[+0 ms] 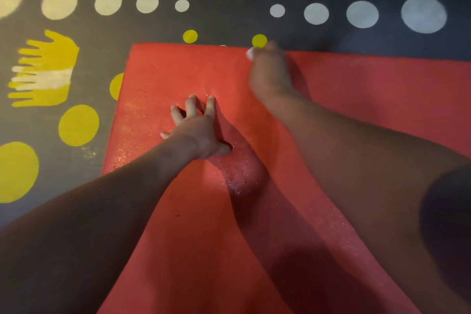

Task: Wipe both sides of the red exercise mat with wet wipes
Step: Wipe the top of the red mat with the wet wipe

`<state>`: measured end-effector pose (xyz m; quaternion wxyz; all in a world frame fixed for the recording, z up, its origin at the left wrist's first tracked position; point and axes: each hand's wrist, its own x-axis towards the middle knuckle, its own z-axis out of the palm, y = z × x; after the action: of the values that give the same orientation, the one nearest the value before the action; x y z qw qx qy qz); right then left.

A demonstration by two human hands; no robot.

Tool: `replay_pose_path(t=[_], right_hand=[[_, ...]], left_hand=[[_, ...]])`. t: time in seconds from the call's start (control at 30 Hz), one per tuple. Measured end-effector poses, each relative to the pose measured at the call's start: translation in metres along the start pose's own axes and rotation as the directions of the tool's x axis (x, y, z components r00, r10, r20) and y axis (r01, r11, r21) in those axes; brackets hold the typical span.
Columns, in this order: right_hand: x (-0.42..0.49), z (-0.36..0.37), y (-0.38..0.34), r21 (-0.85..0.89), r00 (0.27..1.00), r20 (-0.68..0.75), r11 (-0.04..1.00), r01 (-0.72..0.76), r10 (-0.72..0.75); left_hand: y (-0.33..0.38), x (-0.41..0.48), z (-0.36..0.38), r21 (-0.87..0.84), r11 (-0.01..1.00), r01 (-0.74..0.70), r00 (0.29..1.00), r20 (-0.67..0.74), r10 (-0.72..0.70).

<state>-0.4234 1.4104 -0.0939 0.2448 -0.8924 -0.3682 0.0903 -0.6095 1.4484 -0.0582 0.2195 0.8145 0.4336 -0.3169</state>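
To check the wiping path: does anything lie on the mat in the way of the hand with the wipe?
Only the left hand, pressed on the mat nearer than the right hand with its wipe. No other object shows on it.

Red mat (356, 89) looks foam-like, finely textured, glistening wet in patches.

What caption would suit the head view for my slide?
Left hand braces the red exercise mat with spread fingers while right hand rubs a wet wipe at its far edge.
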Motion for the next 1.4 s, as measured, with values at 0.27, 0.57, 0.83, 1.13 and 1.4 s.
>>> replay_pose_path(t=[0.27, 0.57, 0.83, 1.13, 1.4], right_hand=[[0.011, 0.000, 0.005, -0.128, 0.989, 0.055, 0.981, 0.146, -0.140], [0.002, 0.014, -0.032, -0.134, 0.800, 0.317, 0.811, 0.569, -0.509], [-0.020, -0.002, -0.009, -0.038, 0.840, 0.302, 0.875, 0.483, -0.451], [-0.031, -0.026, 0.055, -0.094, 0.985, 0.004, 0.981, 0.170, -0.170], [-0.085, -0.024, 0.043, -0.040, 0.714, 0.339, 0.749, 0.661, -0.613]], left_hand=[[-0.001, -0.002, 0.000, -0.007, 1.000, -0.001, 1.000, 0.002, 0.001], [-0.003, -0.004, 0.001, -0.039, 0.999, -0.009, 1.000, -0.006, 0.009], [0.000, -0.002, 0.002, -0.025, 1.000, -0.001, 1.000, -0.002, 0.001], [-0.003, 0.005, 0.007, 0.043, 0.999, -0.019, 0.999, -0.029, 0.020], [-0.008, 0.013, 0.012, 0.173, 0.984, -0.043, 0.995, -0.084, 0.058]])
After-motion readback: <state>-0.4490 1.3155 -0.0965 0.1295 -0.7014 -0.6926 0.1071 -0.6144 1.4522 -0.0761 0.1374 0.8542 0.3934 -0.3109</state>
